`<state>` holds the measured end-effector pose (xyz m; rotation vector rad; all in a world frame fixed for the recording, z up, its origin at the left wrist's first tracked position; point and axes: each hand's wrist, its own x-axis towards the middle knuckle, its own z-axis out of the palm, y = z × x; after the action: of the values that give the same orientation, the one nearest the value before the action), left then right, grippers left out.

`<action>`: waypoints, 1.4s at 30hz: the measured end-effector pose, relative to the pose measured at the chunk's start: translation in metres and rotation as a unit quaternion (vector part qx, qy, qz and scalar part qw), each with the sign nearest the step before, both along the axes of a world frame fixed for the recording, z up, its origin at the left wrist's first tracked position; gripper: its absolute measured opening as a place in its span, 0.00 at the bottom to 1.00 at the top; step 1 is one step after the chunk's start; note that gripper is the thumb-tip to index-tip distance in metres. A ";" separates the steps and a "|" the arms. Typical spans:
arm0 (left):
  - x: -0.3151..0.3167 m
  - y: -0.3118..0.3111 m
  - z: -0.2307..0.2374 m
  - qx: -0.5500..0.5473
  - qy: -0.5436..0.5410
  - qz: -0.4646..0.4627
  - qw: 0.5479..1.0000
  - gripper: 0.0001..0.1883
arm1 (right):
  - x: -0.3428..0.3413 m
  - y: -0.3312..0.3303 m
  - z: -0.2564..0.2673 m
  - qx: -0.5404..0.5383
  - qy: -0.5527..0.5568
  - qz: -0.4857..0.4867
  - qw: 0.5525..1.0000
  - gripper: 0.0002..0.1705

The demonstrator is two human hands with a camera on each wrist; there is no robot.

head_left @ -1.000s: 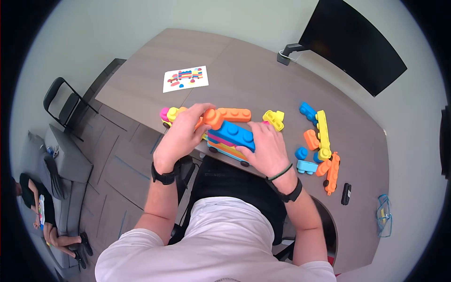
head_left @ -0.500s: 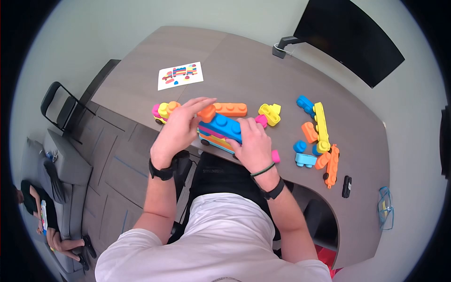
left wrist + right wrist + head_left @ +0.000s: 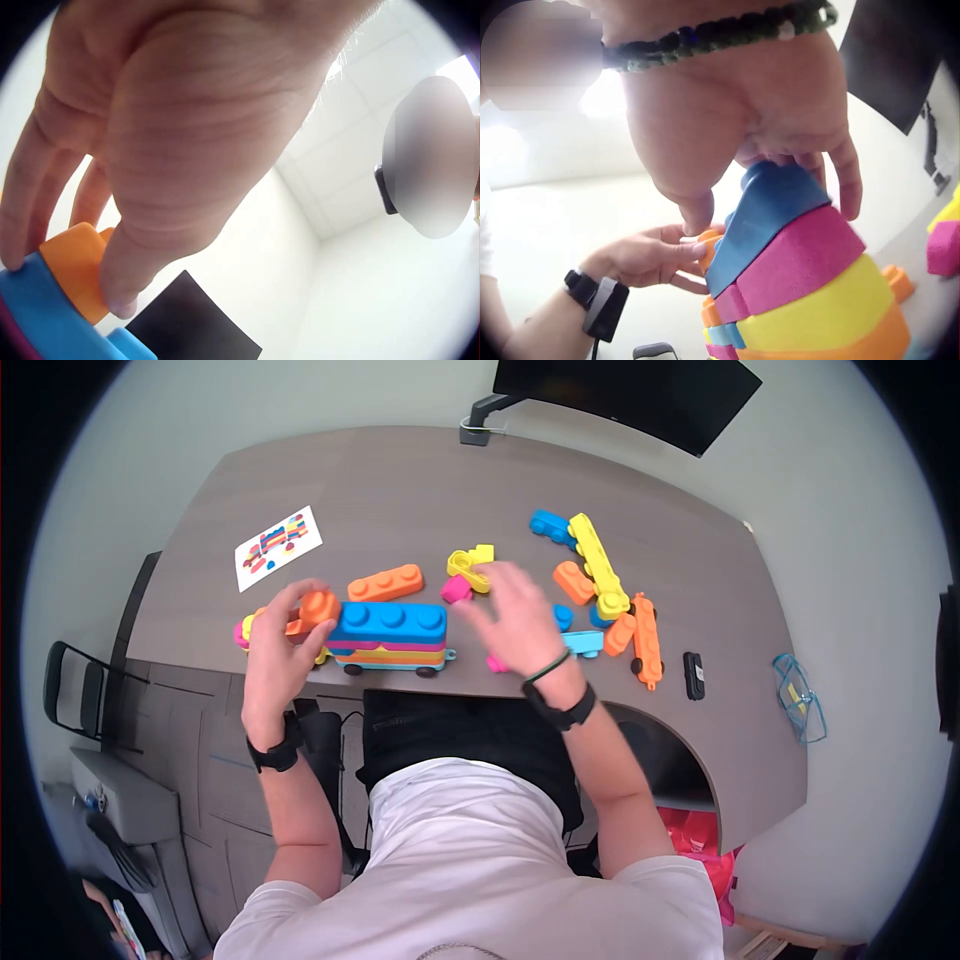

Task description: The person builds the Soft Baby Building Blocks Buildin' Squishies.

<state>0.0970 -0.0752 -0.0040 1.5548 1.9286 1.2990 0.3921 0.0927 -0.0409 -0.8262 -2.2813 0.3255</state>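
In the head view, my left hand (image 3: 275, 665) pinches a small orange block (image 3: 320, 606) at the left end of a long blue block (image 3: 392, 621). That blue block tops a wheeled toy wagon (image 3: 385, 658) of stacked pink, yellow, orange and light blue layers. The left wrist view shows thumb and fingers around the orange block (image 3: 75, 274), right against the blue one. Partly hidden behind the left hand are pink and yellow blocks (image 3: 245, 630). My right hand (image 3: 525, 622) holds nothing, its fingers loosely spread to the right of the wagon.
A long orange block (image 3: 386, 583) lies behind the wagon, with yellow (image 3: 468, 570) and pink (image 3: 456, 589) pieces beside it. Further right are a yellow long piece (image 3: 598, 565), an orange wheeled base (image 3: 646, 640) and several other blocks. A printed picture sheet (image 3: 278, 548) lies back left.
My right hand has let go of the blue block and moved off to the right. The left hand still pinches the orange block. The head view has turned, shifting the table leftward.
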 end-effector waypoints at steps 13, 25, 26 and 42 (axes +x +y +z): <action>0.024 -0.004 0.005 0.062 0.229 0.083 0.968 0.33 | 0.261 0.112 -0.043 -0.338 -0.220 -0.451 0.796 0.37; 0.087 0.019 -0.009 0.025 0.245 -0.099 0.964 0.36 | 0.184 0.017 0.059 -0.115 -0.136 -0.393 0.902 0.35; 0.089 0.022 -0.016 0.033 0.264 -0.094 0.959 0.40 | 0.172 0.005 0.068 -0.161 -0.169 -0.311 0.921 0.35; 0.089 0.035 -0.035 0.045 0.266 -0.036 0.962 0.34 | 0.082 -0.017 -0.031 -0.018 -0.271 -0.149 0.951 0.28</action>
<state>0.1863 -0.0404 -0.0392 2.1731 2.1018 1.0170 0.4745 0.0759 -0.0715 -1.3979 -2.5920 -0.0064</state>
